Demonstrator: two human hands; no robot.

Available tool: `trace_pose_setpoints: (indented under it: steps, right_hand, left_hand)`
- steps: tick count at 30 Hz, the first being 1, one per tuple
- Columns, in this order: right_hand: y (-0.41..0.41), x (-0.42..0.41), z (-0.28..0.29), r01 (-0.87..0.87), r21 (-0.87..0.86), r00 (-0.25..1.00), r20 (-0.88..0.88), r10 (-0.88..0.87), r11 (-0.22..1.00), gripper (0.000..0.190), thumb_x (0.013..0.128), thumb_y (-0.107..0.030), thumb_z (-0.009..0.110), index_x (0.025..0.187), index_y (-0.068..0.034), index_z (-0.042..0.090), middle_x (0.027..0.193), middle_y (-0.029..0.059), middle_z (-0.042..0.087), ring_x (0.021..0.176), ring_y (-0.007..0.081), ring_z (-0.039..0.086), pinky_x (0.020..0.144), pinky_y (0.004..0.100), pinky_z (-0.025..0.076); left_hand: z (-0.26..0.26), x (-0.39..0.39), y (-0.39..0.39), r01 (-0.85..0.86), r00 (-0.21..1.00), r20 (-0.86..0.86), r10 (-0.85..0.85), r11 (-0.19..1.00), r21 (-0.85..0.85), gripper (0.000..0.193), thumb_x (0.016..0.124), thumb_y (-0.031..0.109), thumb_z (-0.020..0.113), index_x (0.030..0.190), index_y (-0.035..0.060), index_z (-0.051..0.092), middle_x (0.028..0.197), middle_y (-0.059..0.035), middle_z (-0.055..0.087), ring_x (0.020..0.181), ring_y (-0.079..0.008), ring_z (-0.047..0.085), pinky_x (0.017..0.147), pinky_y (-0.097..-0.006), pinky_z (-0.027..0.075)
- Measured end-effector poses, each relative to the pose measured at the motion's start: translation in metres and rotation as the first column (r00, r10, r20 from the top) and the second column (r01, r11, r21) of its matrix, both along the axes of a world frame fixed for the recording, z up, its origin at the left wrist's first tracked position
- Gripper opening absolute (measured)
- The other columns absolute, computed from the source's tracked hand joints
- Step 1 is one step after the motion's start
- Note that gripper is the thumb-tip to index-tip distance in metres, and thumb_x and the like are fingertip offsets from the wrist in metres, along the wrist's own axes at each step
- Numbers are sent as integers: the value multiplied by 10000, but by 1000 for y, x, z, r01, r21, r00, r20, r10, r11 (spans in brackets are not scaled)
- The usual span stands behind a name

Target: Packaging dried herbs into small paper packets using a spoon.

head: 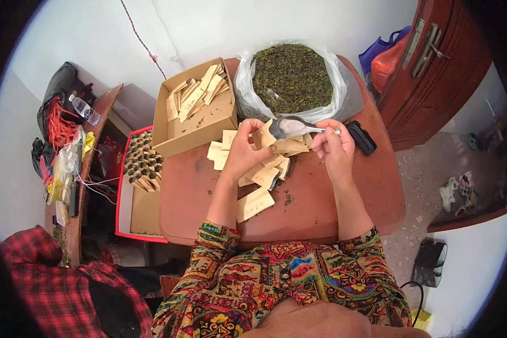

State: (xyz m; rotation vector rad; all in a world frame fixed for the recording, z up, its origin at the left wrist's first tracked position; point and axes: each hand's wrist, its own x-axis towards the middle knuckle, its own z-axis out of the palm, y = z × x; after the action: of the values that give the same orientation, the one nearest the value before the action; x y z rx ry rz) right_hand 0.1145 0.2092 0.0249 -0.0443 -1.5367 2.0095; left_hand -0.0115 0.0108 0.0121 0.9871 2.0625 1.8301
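Note:
My left hand (246, 148) pinches a small tan paper packet (264, 134), its mouth turned up toward the right. In my right hand (334, 143) is the handle of a metal scoop (298, 126), its bowl tilted at the packet's mouth. Whether any leaf lies in the bowl is hard to tell. Below my hands, several flat paper packets (257, 203) with writing are spread over the red-brown table (304, 215). Just beyond the scoop stands a clear plastic bag (342, 95) full of dried dark-green leaves (293, 78), probably tea.
A cardboard box (198, 137) of paper packets stands at the table's back left. Left of it, a red-edged box (141, 211) holds upright packets with dark open ends. A black object (360, 137) lies right of the bag. Beyond the table are a red door (435, 72) and a cluttered wooden shelf (94, 148).

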Motion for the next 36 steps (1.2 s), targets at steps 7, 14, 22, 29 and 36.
trace_pose_setpoints:
  steps: [7,14,22,29,36]
  right_hand:
    - [-15,3,-5,43,347,997,52,-65,937,212,1031,-177,451,1100,-38,595,717,40,652,601,42,520,536,178,389]
    - [-8,0,-8,-60,114,990,134,45,992,208,1022,-184,448,1065,-49,600,697,42,657,547,39,506,504,183,380]
    - [-2,2,2,18,174,987,156,-46,985,211,1022,-183,454,1084,-41,597,682,48,650,527,53,495,497,191,376]
    - [50,-52,59,145,476,960,145,-240,868,271,1026,-211,448,1130,-14,603,727,34,658,588,57,539,527,205,408]
    - [85,-122,25,81,994,808,-107,-579,-71,251,998,-168,426,1106,-10,588,769,217,649,777,422,647,713,493,503]
  left_hand:
    - [0,6,-4,-77,987,-145,68,995,-62,495,714,82,789,1122,67,508,1061,-18,532,998,-126,533,908,-284,448]
    - [-4,4,-7,0,975,-220,-17,997,-76,500,714,79,784,1138,46,520,1082,-23,548,1033,-137,530,929,-282,433]
    - [0,5,-9,-23,994,-109,17,998,-59,435,741,70,760,1112,47,533,1054,-31,550,1001,-126,537,914,-274,444]
    - [-3,0,-14,-116,993,15,117,992,-45,423,739,100,768,1093,43,545,1021,-45,558,936,-140,563,842,-292,473]
    - [-7,1,-13,-135,990,-46,134,990,-25,418,734,110,771,1083,48,548,1020,-54,563,964,-158,564,869,-301,459]
